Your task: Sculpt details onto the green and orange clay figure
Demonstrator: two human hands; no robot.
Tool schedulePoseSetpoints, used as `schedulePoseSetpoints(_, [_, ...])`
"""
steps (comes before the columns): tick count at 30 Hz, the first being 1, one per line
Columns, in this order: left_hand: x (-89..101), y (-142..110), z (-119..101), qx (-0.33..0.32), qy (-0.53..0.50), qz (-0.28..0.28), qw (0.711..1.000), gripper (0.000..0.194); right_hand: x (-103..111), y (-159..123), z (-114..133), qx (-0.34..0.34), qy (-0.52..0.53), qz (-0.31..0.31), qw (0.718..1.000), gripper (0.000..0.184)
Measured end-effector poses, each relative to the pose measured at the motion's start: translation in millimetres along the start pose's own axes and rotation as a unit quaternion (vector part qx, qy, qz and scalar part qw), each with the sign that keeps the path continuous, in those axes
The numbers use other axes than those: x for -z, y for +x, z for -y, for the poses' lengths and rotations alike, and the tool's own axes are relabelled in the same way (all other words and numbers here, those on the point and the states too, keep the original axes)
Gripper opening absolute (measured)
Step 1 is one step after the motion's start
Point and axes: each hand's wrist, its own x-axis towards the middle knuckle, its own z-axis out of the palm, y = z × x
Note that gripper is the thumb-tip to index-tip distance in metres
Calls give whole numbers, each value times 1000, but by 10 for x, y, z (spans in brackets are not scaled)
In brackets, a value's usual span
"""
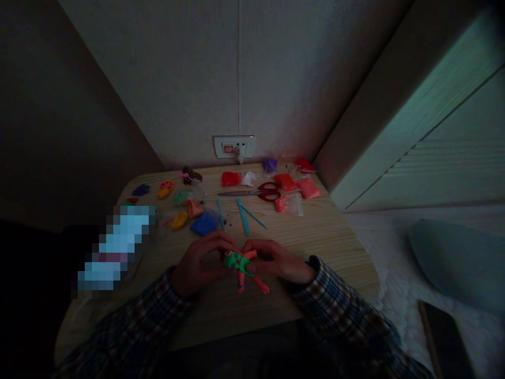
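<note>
Between my two hands is a small clay figure [238,261] with a green body and pinkish-orange limbs. My left hand [203,262] grips its left end, thumb below and fingers curled behind. On the other side, my right hand [276,261] pinches the figure's green part and a limb near it. Both hands hover over the near part of the wooden table [315,237]. Just beyond them lie blue modelling tools, including a flat clay knife [243,218] and thin sticks. A bag of blue clay [204,224] sits beyond my left hand.
Red-handled scissors [269,192] lie across the table's middle. Bags of red clay [231,179], orange clay [285,182] and pink clay [309,188] line the back. Small clay pieces [166,185] are at the left, near a blurred-out screen [122,245]. A wall socket [234,147] holds a plug.
</note>
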Motion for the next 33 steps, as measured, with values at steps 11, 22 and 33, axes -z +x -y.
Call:
schedulePoseSetpoints(11, [-30,33,-10,-24,-30,6,999,24,2,-13,30,-12,18,-11,1000,39])
schedulePoseSetpoints(22, [-25,22,41,23,-85,-5,996,23,16,-29,45,-16,24,-19,999,42])
schedulePoseSetpoints(33, [-40,40,36,-1,-76,-5,997,17,21,-31,15,-16,32,-11,999,39])
